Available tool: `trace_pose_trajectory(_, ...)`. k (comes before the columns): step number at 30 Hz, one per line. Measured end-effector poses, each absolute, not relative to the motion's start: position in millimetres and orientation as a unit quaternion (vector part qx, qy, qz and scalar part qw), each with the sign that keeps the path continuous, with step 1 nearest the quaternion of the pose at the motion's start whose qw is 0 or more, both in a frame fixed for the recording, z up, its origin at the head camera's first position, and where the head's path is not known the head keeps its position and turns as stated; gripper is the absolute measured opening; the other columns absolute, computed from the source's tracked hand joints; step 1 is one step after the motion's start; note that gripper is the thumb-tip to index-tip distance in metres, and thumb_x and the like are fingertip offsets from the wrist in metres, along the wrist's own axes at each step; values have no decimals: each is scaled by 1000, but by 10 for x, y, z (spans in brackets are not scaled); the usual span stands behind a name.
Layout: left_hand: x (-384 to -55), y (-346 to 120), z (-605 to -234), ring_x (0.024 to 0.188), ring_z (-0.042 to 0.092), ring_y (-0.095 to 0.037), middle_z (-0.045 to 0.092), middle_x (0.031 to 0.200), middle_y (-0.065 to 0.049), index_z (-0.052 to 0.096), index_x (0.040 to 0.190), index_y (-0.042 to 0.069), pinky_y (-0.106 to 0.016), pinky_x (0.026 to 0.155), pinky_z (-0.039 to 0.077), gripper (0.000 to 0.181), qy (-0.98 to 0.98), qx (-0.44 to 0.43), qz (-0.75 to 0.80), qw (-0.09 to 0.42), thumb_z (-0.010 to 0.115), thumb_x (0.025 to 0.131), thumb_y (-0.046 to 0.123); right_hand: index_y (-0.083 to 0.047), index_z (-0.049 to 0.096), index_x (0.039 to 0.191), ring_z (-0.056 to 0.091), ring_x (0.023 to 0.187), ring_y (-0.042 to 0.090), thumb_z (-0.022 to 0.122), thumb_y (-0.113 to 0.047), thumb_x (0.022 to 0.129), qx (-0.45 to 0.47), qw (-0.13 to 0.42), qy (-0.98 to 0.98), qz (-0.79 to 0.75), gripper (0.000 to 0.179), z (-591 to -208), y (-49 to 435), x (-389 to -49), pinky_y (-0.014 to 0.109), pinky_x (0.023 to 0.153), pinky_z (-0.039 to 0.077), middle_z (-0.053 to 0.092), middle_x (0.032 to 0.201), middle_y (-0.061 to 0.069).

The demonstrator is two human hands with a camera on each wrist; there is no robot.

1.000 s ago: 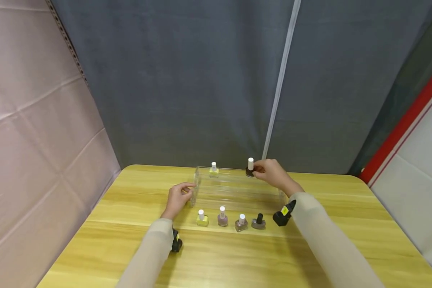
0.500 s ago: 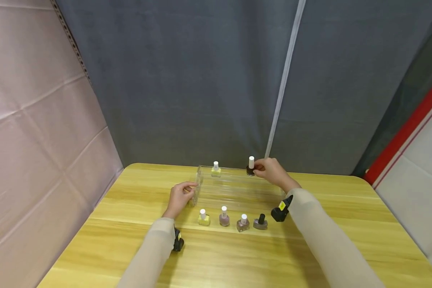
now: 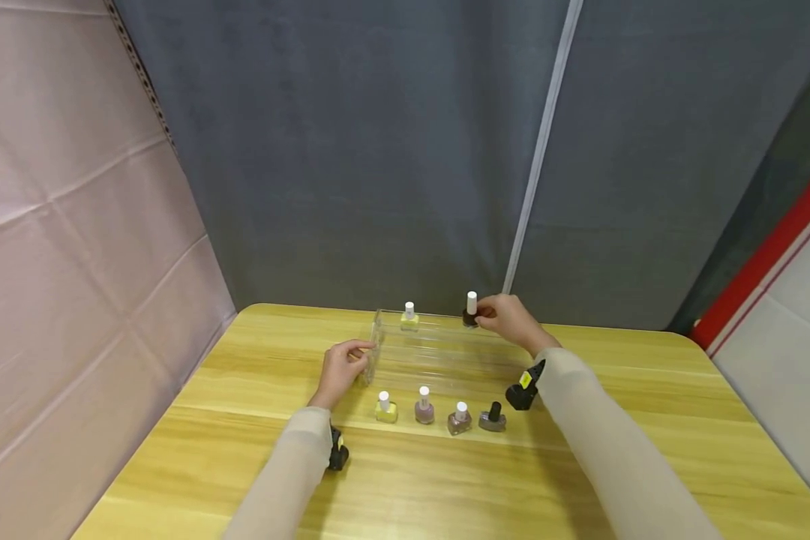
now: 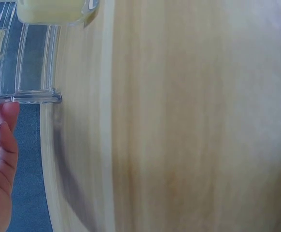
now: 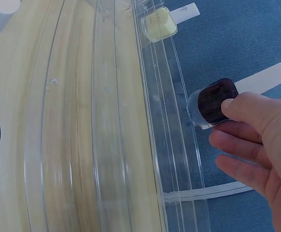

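A clear tiered display rack (image 3: 439, 352) stands toward the back of the table. My left hand (image 3: 337, 369) holds its left side panel (image 4: 32, 98) between thumb and fingertips. Above the rack's top tier, my right hand (image 3: 511, 320) pinches a dark nail polish bottle (image 5: 217, 99) with a white cap. The bottle is upright in the head view; whether its base touches the tier I cannot tell. At the tier's left end stands a yellow nail polish bottle (image 3: 409, 321), also white-capped.
In front of the rack stand yellow (image 3: 386, 410), mauve (image 3: 424, 410) and glittery (image 3: 459, 421) nail polish bottles with white caps, and a greyish one (image 3: 492, 421) with a black cap. A grey curtain (image 3: 378, 187) hangs behind the wooden table (image 3: 196, 450).
The whole head view has shifted slightly. My right hand and the dark nail polish bottle have moved a little left relative to the rack. My left hand stays at the side panel.
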State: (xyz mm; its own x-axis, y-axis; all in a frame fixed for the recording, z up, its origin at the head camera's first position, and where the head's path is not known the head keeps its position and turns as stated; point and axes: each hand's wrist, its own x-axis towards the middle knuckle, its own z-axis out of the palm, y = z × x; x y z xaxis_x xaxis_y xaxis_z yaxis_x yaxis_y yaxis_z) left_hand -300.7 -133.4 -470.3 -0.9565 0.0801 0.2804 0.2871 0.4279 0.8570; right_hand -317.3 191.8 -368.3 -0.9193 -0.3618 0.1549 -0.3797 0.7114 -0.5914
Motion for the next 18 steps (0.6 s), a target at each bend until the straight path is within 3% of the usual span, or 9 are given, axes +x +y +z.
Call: trace_pose_trajectory(18,-2964,-1302,-4698,53,61,-24,64,75,-9,71,102,3,-20,42,39,22,-841,-100,-523,98,61,84,-4,8,65,106,64,84,27,63,-2,87,211,10,-926,312,22,-3795,1895,-3230,39,73,52,67,96,18)
